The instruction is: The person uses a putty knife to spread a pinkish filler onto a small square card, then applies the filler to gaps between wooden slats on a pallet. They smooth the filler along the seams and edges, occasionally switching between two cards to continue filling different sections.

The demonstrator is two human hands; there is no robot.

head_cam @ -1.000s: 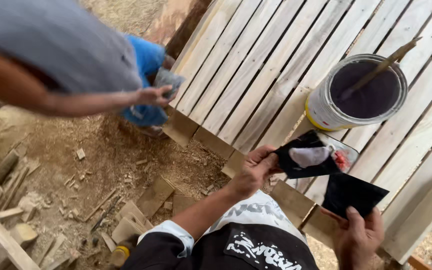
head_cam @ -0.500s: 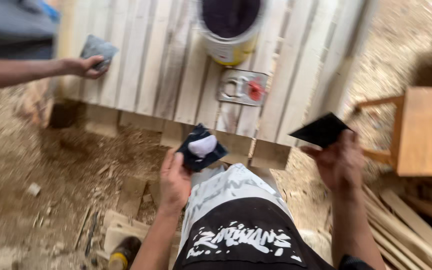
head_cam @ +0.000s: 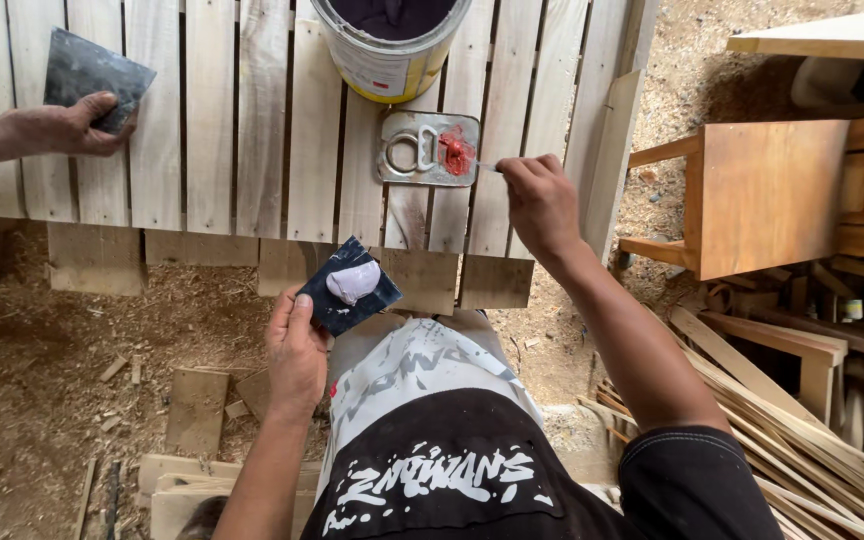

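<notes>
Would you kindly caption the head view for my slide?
Left hand holds a dark square card bearing pale putty; right hand reaches a flat metal tin lid smeared red.

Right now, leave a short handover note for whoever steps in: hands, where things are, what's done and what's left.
Left hand: holds a dark card with a pale putty blob.
Right hand: pinches a thin tool, tip at the red paste on the small metal lid.
Paint can stands above the lid on the slatted panel.
Done: putty on card. Left: no red on the blob yet.
</notes>
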